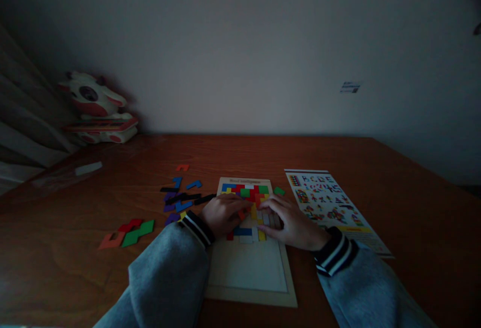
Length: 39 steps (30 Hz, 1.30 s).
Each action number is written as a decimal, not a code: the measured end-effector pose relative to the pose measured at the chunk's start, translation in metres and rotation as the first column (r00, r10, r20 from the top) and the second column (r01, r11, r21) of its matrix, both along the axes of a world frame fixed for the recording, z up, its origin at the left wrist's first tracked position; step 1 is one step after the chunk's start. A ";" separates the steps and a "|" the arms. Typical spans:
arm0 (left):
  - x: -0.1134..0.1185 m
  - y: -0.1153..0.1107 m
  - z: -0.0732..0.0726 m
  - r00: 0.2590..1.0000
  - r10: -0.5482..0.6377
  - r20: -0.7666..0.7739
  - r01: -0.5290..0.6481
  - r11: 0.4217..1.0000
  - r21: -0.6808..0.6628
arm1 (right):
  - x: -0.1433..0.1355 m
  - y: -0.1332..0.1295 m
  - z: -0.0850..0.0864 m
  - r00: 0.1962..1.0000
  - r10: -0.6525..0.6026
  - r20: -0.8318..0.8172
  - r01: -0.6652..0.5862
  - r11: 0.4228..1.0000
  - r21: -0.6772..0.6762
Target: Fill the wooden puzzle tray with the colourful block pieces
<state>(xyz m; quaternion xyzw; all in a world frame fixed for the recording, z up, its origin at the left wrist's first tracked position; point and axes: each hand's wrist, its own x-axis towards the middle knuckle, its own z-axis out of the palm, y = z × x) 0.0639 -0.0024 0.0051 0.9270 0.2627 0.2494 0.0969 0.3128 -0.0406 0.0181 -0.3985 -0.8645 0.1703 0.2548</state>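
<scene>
A pale wooden puzzle board (248,268) lies on the table, its upper half covered with coloured block pieces. Over the left side of these pieces is my left hand (224,214), fingers curled together at an orange piece (243,213). My right hand (289,222) reaches in from the right, thumb and fingers apart over white and yellow pieces; no piece shows clearly between them. A blue piece (242,231) and a white piece (245,239) lie below the hands. The fingertips partly hide the middle of the pattern.
Loose blue, black and purple pieces (171,218) lie left of the board, with green pieces (130,238) and an orange piece (111,240) farther left. A printed pattern sheet (330,198) lies on the right. A cow-shaped toy (101,125) stands at the back left.
</scene>
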 end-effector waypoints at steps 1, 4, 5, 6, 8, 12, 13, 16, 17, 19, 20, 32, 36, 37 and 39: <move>0.000 0.000 0.001 1.000 0.000 -0.002 0.000 1.000 0.001 | 0.000 0.000 0.000 1.000 -0.003 -0.001 0.003 1.000 -0.002; 0.001 -0.001 0.003 1.000 0.005 0.005 -0.005 1.000 0.009 | 0.002 0.001 0.002 1.000 -0.016 -0.011 0.016 1.000 -0.015; 0.001 -0.001 0.003 1.000 0.004 0.009 -0.004 1.000 0.013 | 0.003 0.002 0.002 1.000 -0.021 -0.015 0.020 1.000 -0.020; 0.002 -0.001 0.004 1.000 0.004 0.012 -0.004 1.000 0.015 | 0.005 0.002 0.003 1.000 -0.025 -0.019 0.024 0.999 -0.025; 0.002 -0.002 0.005 1.000 0.002 0.012 -0.003 1.000 0.016 | 0.008 0.003 0.003 0.999 -0.029 -0.014 0.029 0.999 -0.031; 0.002 -0.001 0.004 1.000 0.004 0.008 -0.004 1.000 0.011 | 0.012 0.004 0.003 0.999 -0.030 0.020 0.030 0.999 -0.029; 0.001 -0.001 0.004 1.000 0.006 0.007 -0.006 1.000 0.009 | 0.012 0.004 0.002 0.999 -0.030 0.026 0.030 0.999 -0.028; 0.001 -0.001 0.003 1.000 0.011 0.000 -0.011 1.000 0.001 | 0.013 0.004 0.001 0.999 -0.036 0.021 0.037 0.999 -0.026; 0.000 -0.001 0.002 1.000 0.009 -0.002 -0.009 1.000 0.000 | 0.013 0.004 0.001 0.999 -0.039 0.019 0.039 0.999 -0.027; 0.000 -0.001 0.001 1.000 0.004 0.001 -0.004 1.000 0.000 | 0.013 0.003 0.001 0.999 -0.045 0.026 0.045 0.999 -0.029; 0.000 0.000 0.000 1.000 0.003 0.007 -0.003 1.000 0.003 | 0.013 0.003 0.001 0.998 -0.046 0.031 0.047 0.998 -0.029; 0.003 -0.002 0.005 0.998 0.005 0.059 -0.012 0.993 0.116 | 0.016 0.011 -0.004 0.980 -0.146 -0.132 0.150 0.988 0.021; 0.004 -0.004 0.009 0.999 -0.007 0.043 0.000 0.986 0.167 | 0.015 0.011 -0.006 0.980 -0.143 -0.137 0.157 0.983 0.092; 0.004 -0.004 0.010 0.999 -0.001 0.043 -0.007 0.984 0.178 | 0.014 0.010 -0.007 0.983 -0.122 -0.139 0.138 0.984 0.110; 0.006 -0.007 0.012 0.999 0.007 0.051 -0.016 0.983 0.185 | 0.011 0.009 -0.008 0.986 -0.082 -0.144 0.102 0.985 0.138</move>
